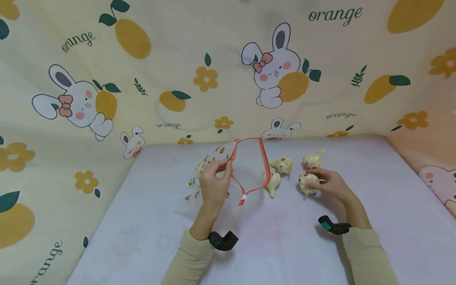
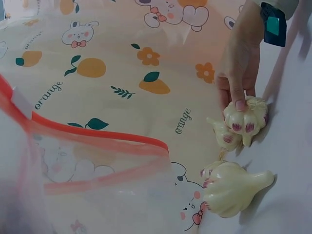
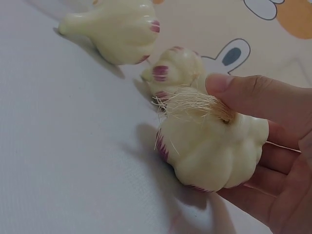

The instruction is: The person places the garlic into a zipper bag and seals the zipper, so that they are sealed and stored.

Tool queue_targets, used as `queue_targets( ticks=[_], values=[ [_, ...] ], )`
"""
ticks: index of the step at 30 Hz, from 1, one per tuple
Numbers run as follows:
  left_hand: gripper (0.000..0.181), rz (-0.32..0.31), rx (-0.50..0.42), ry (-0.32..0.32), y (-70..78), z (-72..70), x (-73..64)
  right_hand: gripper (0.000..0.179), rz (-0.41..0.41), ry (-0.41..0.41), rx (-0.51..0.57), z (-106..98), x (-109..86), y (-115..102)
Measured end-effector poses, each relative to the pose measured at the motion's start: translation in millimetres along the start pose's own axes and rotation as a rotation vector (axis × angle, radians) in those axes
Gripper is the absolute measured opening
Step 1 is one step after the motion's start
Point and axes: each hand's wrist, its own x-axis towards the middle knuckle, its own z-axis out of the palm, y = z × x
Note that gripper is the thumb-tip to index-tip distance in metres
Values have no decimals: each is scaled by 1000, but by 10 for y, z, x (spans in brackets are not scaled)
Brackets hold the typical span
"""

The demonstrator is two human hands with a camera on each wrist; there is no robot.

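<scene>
My left hand pinches the rim of a clear zip bag with small printed pictures and a red-orange zipper edge. The bag's mouth gapes towards the right. In my right hand is a garlic bulb, gripped between thumb and fingers, its dry roots turned up in the right wrist view. Behind it lies another garlic bulb. Two more sit near the bag's mouth: one garlic bulb farther back, and one garlic bulb with its stem towards me, partly behind the zipper edge.
A white-covered table lies under everything. Cloth printed with rabbits and oranges hangs behind and along the sides. A black wrist device sits on the left wrist, and another dark wrist device on the right.
</scene>
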Motion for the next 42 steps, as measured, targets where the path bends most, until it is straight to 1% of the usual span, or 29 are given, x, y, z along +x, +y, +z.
queue_targets(
  ticks=[6,10,14,18,27,34,42],
  values=[
    [14,20,10,-28,32,30,37,50,45,-1,-6,-34,-12,-2],
    [13,21,20,-24,44,31,48,50,53,-8,3,-39,-9,-3],
    [13,29,20,-24,39,35,50,49,53,3,-2,-50,-4,-18],
    [13,24,13,-27,36,39,34,49,52,16,-8,-58,-9,-40],
    [12,20,12,-12,14,25,4,49,77,9,-2,-46,-39,-75],
    [12,-12,8,-13,24,-2,22,49,59,13,-4,-37,-7,-92],
    [12,0,0,-16,16,-5,-2,48,35,33,34,15,26,-127]
  ],
)
